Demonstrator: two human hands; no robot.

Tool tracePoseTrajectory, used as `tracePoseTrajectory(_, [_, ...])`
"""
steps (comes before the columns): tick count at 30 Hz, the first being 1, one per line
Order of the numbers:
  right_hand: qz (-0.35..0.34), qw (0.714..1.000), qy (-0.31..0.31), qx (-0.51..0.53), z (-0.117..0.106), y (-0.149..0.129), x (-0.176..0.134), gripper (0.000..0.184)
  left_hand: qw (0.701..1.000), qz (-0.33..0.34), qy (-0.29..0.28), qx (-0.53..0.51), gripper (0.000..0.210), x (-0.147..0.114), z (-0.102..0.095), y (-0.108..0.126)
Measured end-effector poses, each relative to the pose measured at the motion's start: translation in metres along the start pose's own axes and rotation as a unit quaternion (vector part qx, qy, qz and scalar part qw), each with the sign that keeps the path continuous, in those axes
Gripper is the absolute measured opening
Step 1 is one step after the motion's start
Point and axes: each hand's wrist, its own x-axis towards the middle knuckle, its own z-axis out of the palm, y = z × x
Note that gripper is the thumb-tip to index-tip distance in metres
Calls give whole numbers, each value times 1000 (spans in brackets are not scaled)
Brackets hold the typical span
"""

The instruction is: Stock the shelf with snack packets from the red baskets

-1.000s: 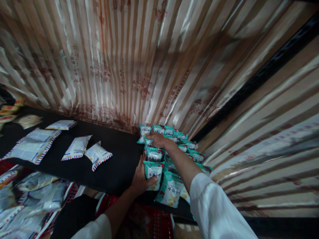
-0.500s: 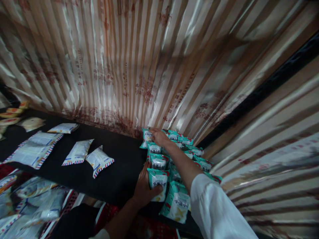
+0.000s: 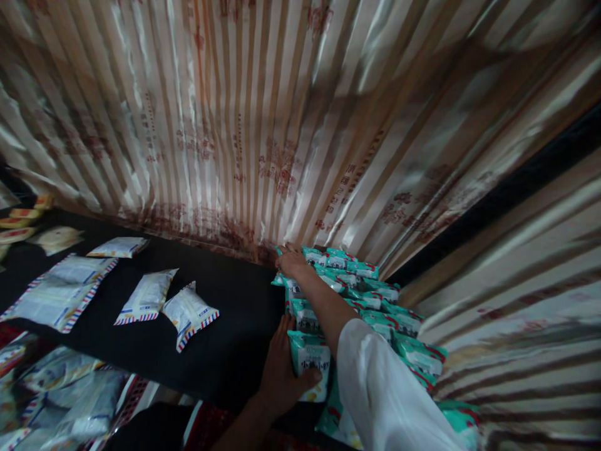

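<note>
My left hand (image 3: 285, 374) is spread open along the left side of the front green bag (image 3: 307, 357), thumb over its face, near the front edge of the black table (image 3: 223, 351). My right hand (image 3: 291, 261) covers most of the back-left green bag (image 3: 278, 280) by the striped curtain (image 3: 211, 125); can't tell if those fingers are gripping. Biggest risk imo: puffy bags, so one shove too hard and the column skews or topples. My white sleeve (image 3: 389, 382) hangs over the pack and could snag one too. Front bag's print faces me, top edge toward the curtain, long axis running up and away.
</note>
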Motion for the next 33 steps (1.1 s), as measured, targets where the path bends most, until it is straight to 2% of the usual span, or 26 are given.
tracePoseTrajectory(8, [14,1000,-8,-18,-2,9,-9,26,1000,-10,-1,-1,89,-1,-1,1])
tracePoseTrajectory(14, [60,998,-9,-23,8,8,-4,36,1000,-17,-3,4,87,-1,-2,1])
tracePoseTrajectory(22, [88,996,11,-20,17,13,3,37,1000,-26,2,-12,86,-1,-2,3])
tracePoseTrajectory(33, [51,999,3,18,16,22,-8,32,1000,-16,-1,-4,85,-1,-3,5])
